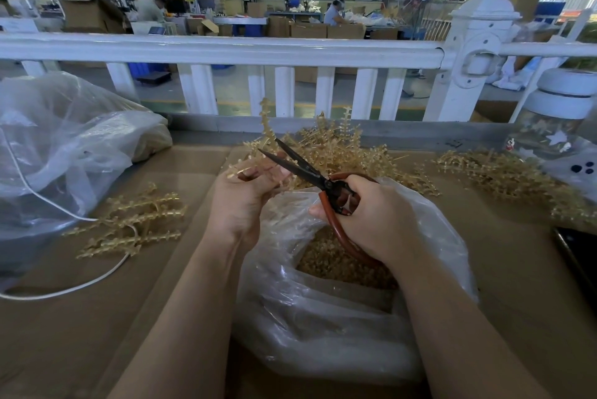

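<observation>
My left hand pinches a tan plastic sprig that stands up above the table. My right hand grips black-bladed scissors by their red-brown handles. The blades are spread, with their tips around the sprig's stem just above my left fingers. Below both hands lies a clear plastic bag, its mouth showing many small tan cut pieces.
A heap of tan sprigs lies behind my hands, another heap at right, a smaller one at left. A big plastic bag and white cord sit left. A jar and dark phone sit right. White railing behind.
</observation>
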The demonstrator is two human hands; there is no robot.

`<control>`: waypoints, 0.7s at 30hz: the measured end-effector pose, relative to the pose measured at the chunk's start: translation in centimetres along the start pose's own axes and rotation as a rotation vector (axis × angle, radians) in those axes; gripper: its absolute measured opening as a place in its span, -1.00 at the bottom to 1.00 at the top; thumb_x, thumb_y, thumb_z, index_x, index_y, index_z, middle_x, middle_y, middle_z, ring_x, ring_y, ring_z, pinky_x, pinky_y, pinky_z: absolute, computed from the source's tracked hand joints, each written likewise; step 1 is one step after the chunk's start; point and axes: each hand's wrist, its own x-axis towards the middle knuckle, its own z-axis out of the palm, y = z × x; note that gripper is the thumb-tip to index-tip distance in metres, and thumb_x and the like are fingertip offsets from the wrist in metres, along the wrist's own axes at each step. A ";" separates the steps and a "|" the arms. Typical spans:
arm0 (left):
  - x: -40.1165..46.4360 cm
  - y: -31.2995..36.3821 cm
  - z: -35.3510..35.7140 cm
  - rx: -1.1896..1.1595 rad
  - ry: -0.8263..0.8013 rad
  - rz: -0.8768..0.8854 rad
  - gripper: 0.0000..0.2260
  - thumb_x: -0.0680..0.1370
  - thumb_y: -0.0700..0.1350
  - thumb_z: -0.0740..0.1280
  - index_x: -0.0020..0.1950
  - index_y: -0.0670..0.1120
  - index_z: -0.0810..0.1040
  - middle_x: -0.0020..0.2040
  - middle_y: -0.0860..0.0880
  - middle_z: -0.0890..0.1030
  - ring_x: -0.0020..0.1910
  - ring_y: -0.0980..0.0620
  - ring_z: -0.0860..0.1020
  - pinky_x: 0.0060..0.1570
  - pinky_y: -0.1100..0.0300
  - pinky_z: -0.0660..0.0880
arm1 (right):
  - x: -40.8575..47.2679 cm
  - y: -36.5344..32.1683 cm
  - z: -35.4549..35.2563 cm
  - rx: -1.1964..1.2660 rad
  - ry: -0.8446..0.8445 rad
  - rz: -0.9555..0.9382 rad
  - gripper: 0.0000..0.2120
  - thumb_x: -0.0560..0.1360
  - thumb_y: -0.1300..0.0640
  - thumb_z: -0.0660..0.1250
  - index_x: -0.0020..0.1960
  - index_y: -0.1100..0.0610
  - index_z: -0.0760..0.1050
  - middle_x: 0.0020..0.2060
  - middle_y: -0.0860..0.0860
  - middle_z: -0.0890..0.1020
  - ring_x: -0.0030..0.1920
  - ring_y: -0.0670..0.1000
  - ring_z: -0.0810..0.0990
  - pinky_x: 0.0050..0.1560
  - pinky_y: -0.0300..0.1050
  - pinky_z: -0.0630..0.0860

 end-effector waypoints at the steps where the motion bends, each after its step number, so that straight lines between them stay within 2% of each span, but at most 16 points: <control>1: 0.0 0.0 -0.1 -0.008 0.004 -0.004 -0.86 0.21 -0.20 0.52 -0.26 -0.07 0.69 -0.27 0.01 0.68 -0.31 0.14 0.61 -0.30 0.32 0.53 | 0.0 0.0 0.0 -0.003 0.007 -0.002 -0.54 0.39 -0.47 0.34 0.10 -0.19 0.57 -0.23 -0.31 0.59 -0.26 -0.34 0.47 -0.33 -0.48 0.24; 5: 0.2 -0.1 -0.3 -0.012 0.009 -0.013 -0.82 0.23 -0.20 0.53 -0.20 -0.11 0.67 -0.26 -0.01 0.67 -0.30 0.12 0.61 -0.28 0.31 0.54 | 0.0 0.0 0.1 -0.014 0.011 0.000 -0.50 0.39 -0.47 0.35 0.14 -0.17 0.59 -0.20 -0.28 0.62 -0.23 -0.25 0.50 -0.30 -0.45 0.30; 8: 0.3 -0.1 -0.5 -0.009 0.016 -0.019 -0.77 0.25 -0.21 0.53 -0.13 -0.16 0.66 -0.23 -0.03 0.67 -0.27 0.09 0.62 -0.24 0.28 0.55 | 0.0 0.1 0.1 -0.015 0.007 0.010 -0.52 0.39 -0.47 0.36 0.13 -0.17 0.59 -0.23 -0.29 0.61 -0.26 -0.28 0.49 -0.30 -0.43 0.33; 13: 0.2 0.0 -0.5 0.006 0.014 -0.013 -0.80 0.25 -0.20 0.53 -0.15 -0.13 0.68 -0.19 -0.06 0.69 -0.23 0.07 0.62 -0.23 0.28 0.56 | 0.1 0.0 0.2 -0.006 -0.004 0.029 -0.54 0.39 -0.45 0.37 0.11 -0.16 0.59 -0.26 -0.29 0.59 -0.24 -0.32 0.50 -0.29 -0.39 0.38; 18: 0.1 0.2 -0.4 0.017 0.028 -0.020 -0.73 0.27 -0.21 0.52 -0.06 -0.19 0.66 -0.21 -0.05 0.67 -0.27 0.08 0.60 -0.23 0.27 0.56 | 0.1 -0.1 0.2 0.025 0.009 0.018 -0.49 0.36 -0.47 0.36 0.10 -0.14 0.61 -0.27 -0.29 0.59 -0.25 -0.33 0.50 -0.30 -0.42 0.36; 21: 0.1 0.2 -0.2 0.016 0.045 -0.033 -0.81 0.26 -0.19 0.51 -0.14 -0.14 0.66 -0.32 0.02 0.64 -0.34 0.12 0.58 -0.20 0.25 0.55 | 0.0 0.0 0.2 0.020 0.004 0.023 -0.48 0.35 -0.50 0.34 0.10 -0.16 0.60 -0.26 -0.31 0.58 -0.23 -0.34 0.50 -0.31 -0.41 0.35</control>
